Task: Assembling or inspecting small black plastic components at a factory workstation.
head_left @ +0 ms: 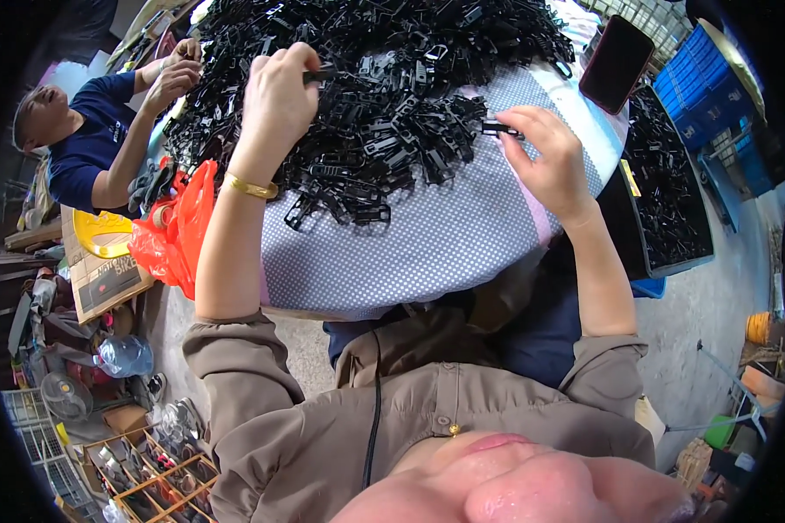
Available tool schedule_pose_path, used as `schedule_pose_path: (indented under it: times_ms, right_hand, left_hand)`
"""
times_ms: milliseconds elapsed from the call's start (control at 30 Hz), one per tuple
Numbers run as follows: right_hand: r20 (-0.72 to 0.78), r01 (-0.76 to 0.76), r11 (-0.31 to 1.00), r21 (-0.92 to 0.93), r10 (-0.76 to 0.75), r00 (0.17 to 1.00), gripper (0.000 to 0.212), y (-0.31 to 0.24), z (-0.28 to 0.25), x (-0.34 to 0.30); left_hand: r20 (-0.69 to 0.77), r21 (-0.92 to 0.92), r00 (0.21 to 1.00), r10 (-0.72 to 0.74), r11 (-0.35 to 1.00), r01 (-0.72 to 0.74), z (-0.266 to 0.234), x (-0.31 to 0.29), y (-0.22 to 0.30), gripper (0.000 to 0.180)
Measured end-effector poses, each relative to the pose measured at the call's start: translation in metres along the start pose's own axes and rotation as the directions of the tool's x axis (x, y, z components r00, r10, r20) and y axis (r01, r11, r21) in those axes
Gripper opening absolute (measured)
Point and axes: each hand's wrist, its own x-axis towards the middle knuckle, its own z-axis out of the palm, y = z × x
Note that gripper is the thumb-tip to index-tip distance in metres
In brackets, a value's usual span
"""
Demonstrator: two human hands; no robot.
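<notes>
A large heap of small black plastic parts (392,113), many with rectangular openings like frames or clips, covers the far side of the cloth-topped table (366,261). Over the heap's left part is my left hand (279,96), its fingers closed on a dark piece (319,76) whose exact kind I cannot make out. At the heap's right edge, my right hand (545,157) pinches a black plastic part (500,129) between thumb and fingers. The two hands are well apart.
A dark phone (617,65) stands at the far right. Beside the table, a black crate (667,192) holds more black parts, near blue crates (702,87). To the left are a red plastic bag (179,231), a yellow stool (105,235) and another person (96,131) working at the heap.
</notes>
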Motion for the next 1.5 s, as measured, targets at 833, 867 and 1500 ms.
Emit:
schedule_pose_path:
  times_ms: [833,867,1500]
  right_hand:
    - [0.218,-0.38,0.739,0.556,0.311,0.925,0.021,-0.04,-0.006,-0.002]
    - [0.185,-0.34,0.784,0.52,0.285,0.94,0.021,-0.041,-0.005,-0.003]
    - [0.013,0.094,0.993,-0.077,-0.093,0.996,0.021,-0.051,0.0,-0.003]
  left_hand:
    - [0.206,-0.89,0.977,0.063,0.427,0.16,0.016,-0.039,0.107,0.037]
    - [0.315,-0.899,0.949,-0.002,0.318,0.3,0.018,-0.041,0.106,0.036]
    - [0.701,-0.556,0.672,0.24,-0.406,0.725,0.021,-0.047,0.104,0.038]
